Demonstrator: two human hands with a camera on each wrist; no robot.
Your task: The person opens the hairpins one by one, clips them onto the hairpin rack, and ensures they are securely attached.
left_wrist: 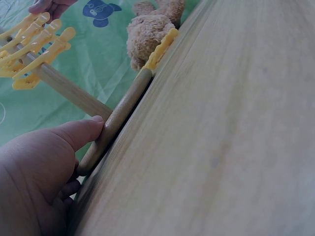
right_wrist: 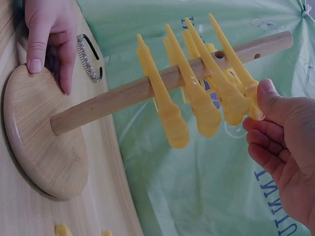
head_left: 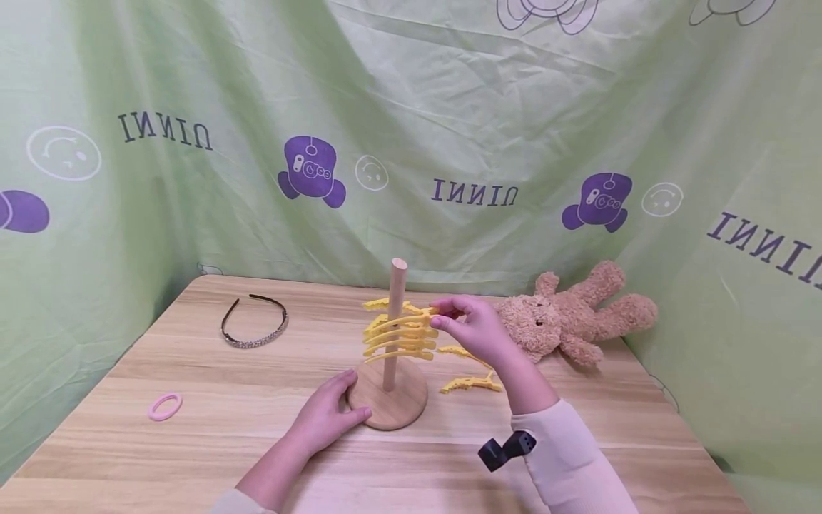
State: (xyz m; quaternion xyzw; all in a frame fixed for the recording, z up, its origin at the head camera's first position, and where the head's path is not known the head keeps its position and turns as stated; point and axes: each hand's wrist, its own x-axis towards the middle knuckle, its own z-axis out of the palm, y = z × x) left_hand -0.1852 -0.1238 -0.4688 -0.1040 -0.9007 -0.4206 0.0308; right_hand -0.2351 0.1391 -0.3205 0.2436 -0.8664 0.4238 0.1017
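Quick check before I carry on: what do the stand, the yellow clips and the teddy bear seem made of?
Stand: wood, smooth, perhaps lightly varnished; grain lines show.
Yellow clips: probably moulded plastic, slightly glossy; highlights on their rounded ends.
Teddy bear: likely plush fabric, matte; surface looks curly.

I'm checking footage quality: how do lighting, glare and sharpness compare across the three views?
Head: brightest, fairly even light, only soft shadows around the base; left wrist: dimmer, table grain soft, dark shadow under the base's edge; right wrist: also dim, small highlights on the clips, no strong glare.
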